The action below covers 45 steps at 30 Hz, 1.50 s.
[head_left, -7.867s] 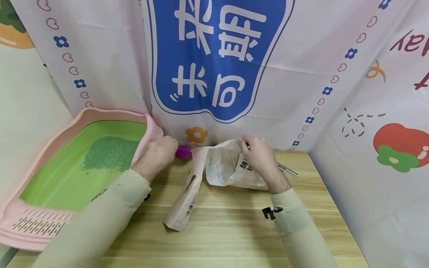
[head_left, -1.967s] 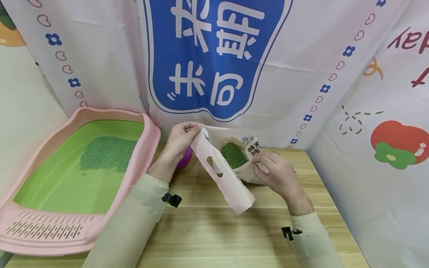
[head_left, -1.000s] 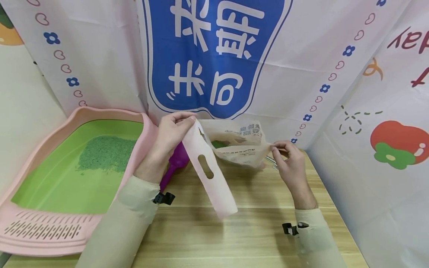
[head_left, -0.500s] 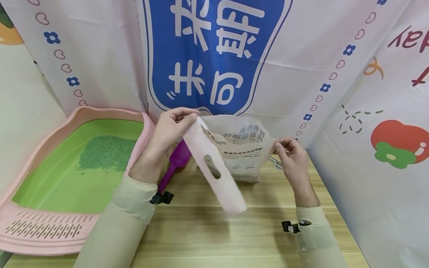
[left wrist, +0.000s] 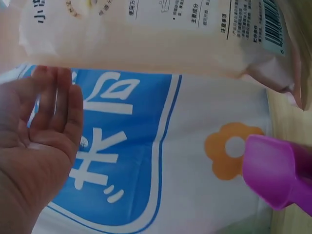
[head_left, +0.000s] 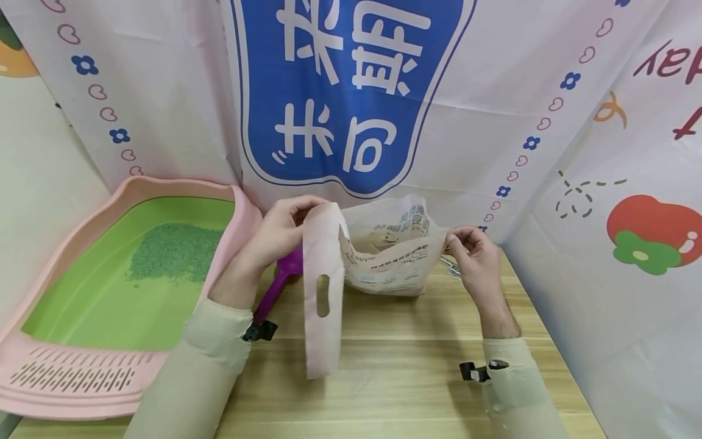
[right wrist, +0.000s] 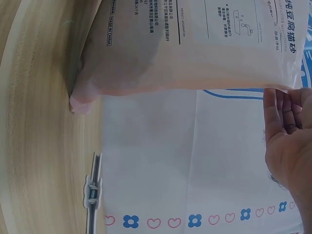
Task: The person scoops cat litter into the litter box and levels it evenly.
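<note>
A pale pink cat litter bag (head_left: 389,274) stands on the table with its top cut and its mouth gaping. My left hand (head_left: 274,235) pinches its upper left corner, where a partly severed strip (head_left: 323,299) with an oval handle hole hangs down. At the upper right corner, my right hand (head_left: 477,259) pinches the bag's edge. In the left wrist view the left hand (left wrist: 46,131) meets the bag's edge, its thumb mostly hidden. The right wrist view shows the right hand (right wrist: 290,131) at the opposite corner, fingers bent against the bag (right wrist: 195,48).
To the left stands a pink and green litter box (head_left: 249,213) with green litter (head_left: 175,250) in it. A purple scoop (head_left: 274,286) lies between box and bag. Right of the bag lies a slim silvery tool (right wrist: 92,192). A printed cloth backdrop (head_left: 466,146) rises behind the table.
Earlier the bag was lower and the left hand was beside the litter box. Since then both hands have raised and spread the bag's top. Lately the strip has swung left and the left hand has dipped slightly.
</note>
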Tool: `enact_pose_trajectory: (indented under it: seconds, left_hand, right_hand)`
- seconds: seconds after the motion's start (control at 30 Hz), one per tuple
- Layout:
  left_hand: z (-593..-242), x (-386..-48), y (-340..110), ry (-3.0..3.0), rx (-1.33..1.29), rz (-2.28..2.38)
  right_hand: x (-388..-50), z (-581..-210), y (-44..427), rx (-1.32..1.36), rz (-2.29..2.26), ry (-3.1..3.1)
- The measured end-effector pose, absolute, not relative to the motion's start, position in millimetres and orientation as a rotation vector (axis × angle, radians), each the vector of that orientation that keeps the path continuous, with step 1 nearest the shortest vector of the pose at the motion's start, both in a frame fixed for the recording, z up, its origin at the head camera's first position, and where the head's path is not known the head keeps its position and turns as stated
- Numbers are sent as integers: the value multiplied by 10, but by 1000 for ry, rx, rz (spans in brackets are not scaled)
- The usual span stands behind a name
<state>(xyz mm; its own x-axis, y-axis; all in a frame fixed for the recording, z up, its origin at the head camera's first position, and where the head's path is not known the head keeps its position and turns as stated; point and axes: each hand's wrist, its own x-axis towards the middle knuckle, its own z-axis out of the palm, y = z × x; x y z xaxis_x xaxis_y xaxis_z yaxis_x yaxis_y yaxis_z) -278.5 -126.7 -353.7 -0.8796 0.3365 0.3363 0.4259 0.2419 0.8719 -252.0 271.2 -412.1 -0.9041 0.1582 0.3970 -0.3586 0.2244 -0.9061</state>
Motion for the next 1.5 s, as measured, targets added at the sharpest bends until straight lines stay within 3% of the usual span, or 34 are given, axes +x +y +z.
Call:
enact_pose_trajectory:
  seconds: [0.43, 0.73, 1.5]
  left_hand:
    - [-3631, -2791, -1173, -2425, -823, -1642]
    - [-3650, -2820, -1142, -2343, -581, -1485]
    - [-3704, -2974, -1150, -2487, -138, -1739]
  right_hand:
    - [-2514, -4130, 2729, 186, 1713, -2142]
    - [-2547, -4124, 2805, 184, 1759, -2128]
    - [-2595, -4002, 2924, -184, 1800, -2264]
